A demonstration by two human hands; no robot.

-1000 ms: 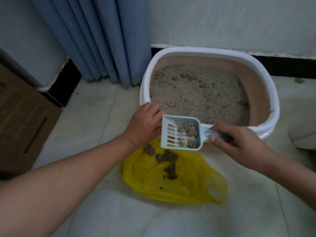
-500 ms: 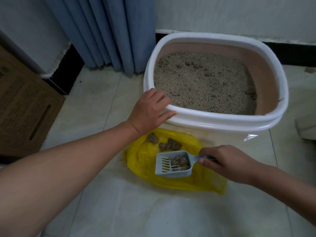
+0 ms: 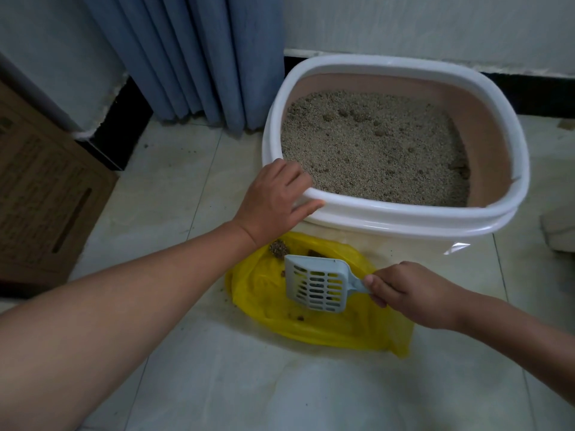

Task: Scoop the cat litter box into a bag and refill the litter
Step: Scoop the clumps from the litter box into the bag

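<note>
A white litter box (image 3: 404, 219) with a pinkish inner wall stands on the tiled floor, filled with grey-beige litter (image 3: 373, 144) that has several darker clumps. My left hand (image 3: 277, 197) grips its near-left rim, fingers curled over the edge. In front of the box lies an open yellow plastic bag (image 3: 311, 325) with brown clumps (image 3: 278, 247) inside. My right hand (image 3: 407, 293) holds the handle of a pale blue slotted scoop (image 3: 317, 284), turned bottom-up over the bag.
Blue curtains (image 3: 199, 57) hang behind the box on the left. A brown cardboard box (image 3: 40, 188) stands at the far left. A pale object (image 3: 560, 225) sits at the right edge. Bare tiled floor (image 3: 280, 393) lies in front of the bag.
The scoop came down from beside the box rim to the bag and has flipped over, so its underside now faces up. My left hand moved onto the box rim.
</note>
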